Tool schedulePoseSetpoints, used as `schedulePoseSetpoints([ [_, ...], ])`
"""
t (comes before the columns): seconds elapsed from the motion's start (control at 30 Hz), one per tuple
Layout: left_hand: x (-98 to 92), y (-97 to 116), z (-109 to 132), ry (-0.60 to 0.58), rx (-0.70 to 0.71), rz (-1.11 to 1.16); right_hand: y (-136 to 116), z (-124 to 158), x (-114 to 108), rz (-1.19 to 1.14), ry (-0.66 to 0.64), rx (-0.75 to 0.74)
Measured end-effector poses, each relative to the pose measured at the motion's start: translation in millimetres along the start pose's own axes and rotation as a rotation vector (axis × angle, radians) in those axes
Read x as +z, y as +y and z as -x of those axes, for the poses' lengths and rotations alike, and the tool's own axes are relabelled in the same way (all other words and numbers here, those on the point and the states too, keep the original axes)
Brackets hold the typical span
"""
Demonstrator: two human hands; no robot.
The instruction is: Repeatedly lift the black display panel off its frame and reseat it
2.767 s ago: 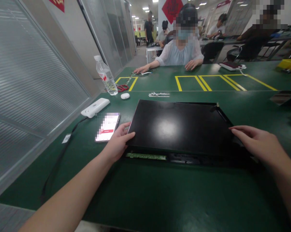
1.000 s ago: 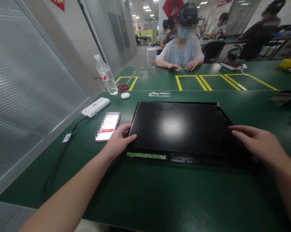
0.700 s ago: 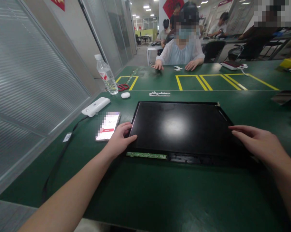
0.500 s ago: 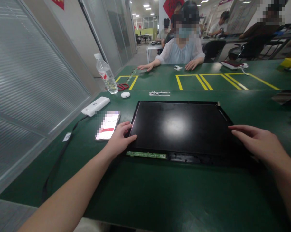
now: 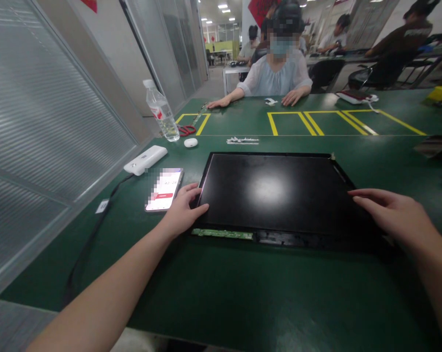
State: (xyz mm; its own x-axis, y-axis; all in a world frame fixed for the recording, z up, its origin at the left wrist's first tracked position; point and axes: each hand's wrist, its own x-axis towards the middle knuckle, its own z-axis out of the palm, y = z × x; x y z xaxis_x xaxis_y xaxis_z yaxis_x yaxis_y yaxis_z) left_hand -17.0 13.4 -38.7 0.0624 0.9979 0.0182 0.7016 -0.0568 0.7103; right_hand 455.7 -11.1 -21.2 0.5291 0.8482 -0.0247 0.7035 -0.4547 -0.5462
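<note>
A black display panel (image 5: 268,195) lies flat on the green table, with a bright reflection in its middle. Along its near edge runs a narrow green circuit board (image 5: 223,234), and dark frame shows to the right of that. My left hand (image 5: 184,208) grips the panel's left edge, thumb on top of the border and fingers along the side. On the opposite side, my right hand (image 5: 393,210) holds the right edge between thumb and fingers; its lower fingers are partly hidden. Just left of my left hand rests a phone (image 5: 165,190) with a lit screen.
A white power bank (image 5: 146,160) with a black cable, an earbud case (image 5: 190,143), a water bottle (image 5: 161,112) and red-handled scissors (image 5: 187,130) stand at left. White scraps (image 5: 242,141) lie beyond the panel. A co-worker (image 5: 276,73) sits opposite, hands on the table.
Almost nothing differs: both hands stay on the panel's edges, and the panel lies where it was. The view has shifted very slightly.
</note>
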Motion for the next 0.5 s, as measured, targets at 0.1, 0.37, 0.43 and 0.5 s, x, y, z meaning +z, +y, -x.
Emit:
schedulePoseSetpoints([
  [0.1,-0.9,-0.1,0.4,-0.010,0.005,-0.020,2.5,-1.4,0.5,-0.007,-0.001,0.012],
  [0.37,-1.8,-1.4,0.5,-0.014,0.042,-0.029,2.4,-0.6,-0.6,-0.035,0.021,0.004],
  [0.43,-2.3,-0.5,0.7,-0.015,0.043,-0.036,1.4,-0.7,-0.6,-0.034,0.024,0.005],
  [0.5,-2.8,0.4,1.0,-0.019,0.040,-0.045,0.7,-0.9,-0.8,-0.028,0.021,-0.001],
])
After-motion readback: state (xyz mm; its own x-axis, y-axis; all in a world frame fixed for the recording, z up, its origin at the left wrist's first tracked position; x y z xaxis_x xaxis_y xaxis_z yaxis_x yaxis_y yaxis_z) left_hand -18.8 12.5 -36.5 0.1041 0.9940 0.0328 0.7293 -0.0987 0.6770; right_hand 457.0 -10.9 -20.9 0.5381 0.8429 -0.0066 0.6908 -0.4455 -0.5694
